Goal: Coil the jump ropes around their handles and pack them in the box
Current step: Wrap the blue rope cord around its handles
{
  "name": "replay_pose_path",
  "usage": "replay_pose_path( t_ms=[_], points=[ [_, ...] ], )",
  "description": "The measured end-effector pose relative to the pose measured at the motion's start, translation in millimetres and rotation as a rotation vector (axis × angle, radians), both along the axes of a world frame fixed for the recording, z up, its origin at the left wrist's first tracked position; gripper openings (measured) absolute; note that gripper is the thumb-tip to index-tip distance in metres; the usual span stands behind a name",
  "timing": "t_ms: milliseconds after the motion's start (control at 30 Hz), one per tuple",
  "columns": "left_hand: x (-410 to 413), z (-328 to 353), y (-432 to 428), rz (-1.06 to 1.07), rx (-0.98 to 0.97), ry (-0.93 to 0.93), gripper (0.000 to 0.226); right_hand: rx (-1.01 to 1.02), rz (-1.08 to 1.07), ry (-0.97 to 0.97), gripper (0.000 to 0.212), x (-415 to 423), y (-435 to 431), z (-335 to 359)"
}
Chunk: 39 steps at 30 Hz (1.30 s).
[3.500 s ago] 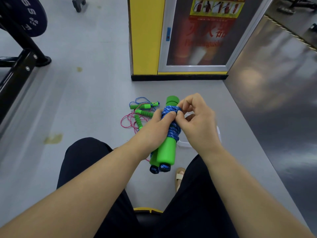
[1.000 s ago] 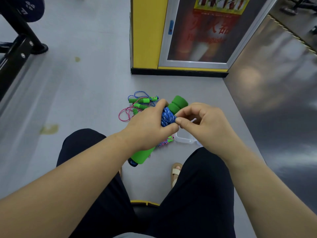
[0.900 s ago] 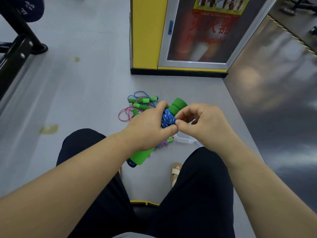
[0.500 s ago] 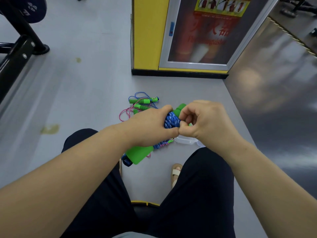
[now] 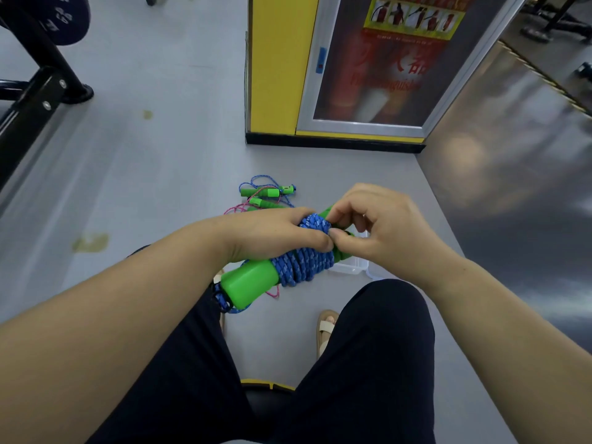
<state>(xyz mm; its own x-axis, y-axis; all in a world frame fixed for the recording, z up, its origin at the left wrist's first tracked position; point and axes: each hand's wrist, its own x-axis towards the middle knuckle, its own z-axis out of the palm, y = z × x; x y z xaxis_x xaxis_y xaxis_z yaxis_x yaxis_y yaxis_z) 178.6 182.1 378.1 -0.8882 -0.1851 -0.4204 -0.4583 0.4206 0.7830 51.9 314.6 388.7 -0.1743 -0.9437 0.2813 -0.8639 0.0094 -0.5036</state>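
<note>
My left hand is wrapped around the paired green handles, fingers curled over the top of the coil and thumb pressed on its near side. My right hand pinches the blue rope at the upper end of the coil, its thumb tip against my left thumb.

A few seconds ago the bundle stood almost upright. Now it lies tipped low, butt ends pointing down to my left above my knee. More of the wound rope shows below my left hand than half a second ago.

The clear box sits on the floor just behind my hands, mostly hidden by them. The loose jump ropes lie where they were, farther out on the floor.
</note>
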Motion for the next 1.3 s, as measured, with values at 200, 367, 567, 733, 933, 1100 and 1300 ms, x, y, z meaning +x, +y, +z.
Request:
replay_pose_path(
  t_ms=[200,367,567,733,933,1100,1300],
  points=[
    [-1.3,6.6,1.3,-0.076,-0.031,-0.009,0.071,-0.108,0.078,0.15,0.018,-7.3,3.2,-0.7],
    [-5.0,8.9,11.1,-0.07,-0.183,-0.039,0.076,-0.019,0.102,0.024,0.022,-12.9,5.8,-5.5],
    [0.6,2.1,14.3,-0.074,-0.135,-0.067,0.058,0.037,0.181,-0.048,0.019,-15.5,8.8,-8.5],
    [-0.1,4.4,13.5,-0.102,-0.144,-0.106,0.053,-0.003,0.169,-0.025,0.019,-15.5,12.5,-13.8],
    [2.4,5.3,7.1,-0.189,-0.081,-0.104,0.058,-0.178,0.26,0.21,0.026,-12.0,12.1,-6.6],
    [0.2,4.4,9.2,-0.153,0.1,-0.07,0.047,-0.272,0.332,0.411,0.019,-13.4,11.8,-11.1],
    [-0.8,5.9,12.8,-0.025,0.315,-0.101,0.016,-0.27,0.353,0.535,0.02,-11.9,11.7,-4.0]
  ],
)
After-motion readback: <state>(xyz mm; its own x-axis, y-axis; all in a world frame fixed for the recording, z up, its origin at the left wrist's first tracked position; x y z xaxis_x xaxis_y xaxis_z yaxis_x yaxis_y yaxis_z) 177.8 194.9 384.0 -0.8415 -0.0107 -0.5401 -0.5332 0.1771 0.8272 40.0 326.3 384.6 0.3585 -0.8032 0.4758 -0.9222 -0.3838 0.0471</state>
